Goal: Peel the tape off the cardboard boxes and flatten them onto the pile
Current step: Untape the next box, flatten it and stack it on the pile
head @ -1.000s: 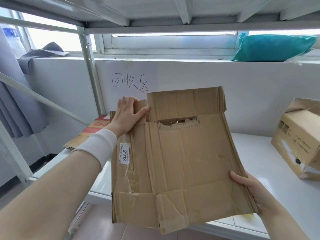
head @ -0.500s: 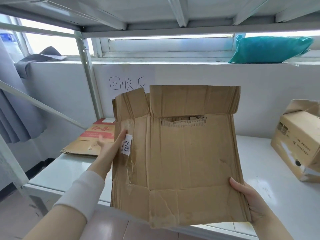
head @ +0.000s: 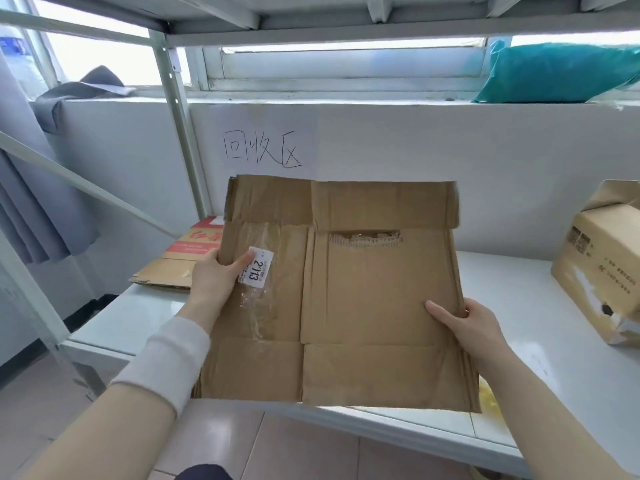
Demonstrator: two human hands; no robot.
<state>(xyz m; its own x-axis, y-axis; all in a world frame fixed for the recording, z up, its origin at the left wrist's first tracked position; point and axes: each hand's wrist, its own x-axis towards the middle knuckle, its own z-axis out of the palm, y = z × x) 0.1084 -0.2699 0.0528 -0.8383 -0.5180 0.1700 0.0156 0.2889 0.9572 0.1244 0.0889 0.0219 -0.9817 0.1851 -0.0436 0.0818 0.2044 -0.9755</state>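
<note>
A person holds a flattened brown cardboard box (head: pixel 363 299) above a white shelf (head: pixel 554 358). The left hand (head: pixel 216 280) pinches its left edge; the right hand (head: pixel 474 327) grips its right edge, fingers curled behind.

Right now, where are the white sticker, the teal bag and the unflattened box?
white sticker (head: pixel 256 269): head view, its printed number.
teal bag (head: pixel 561 72): head view, its middle.
unflattened box (head: pixel 604 271): head view, its front face.
</note>
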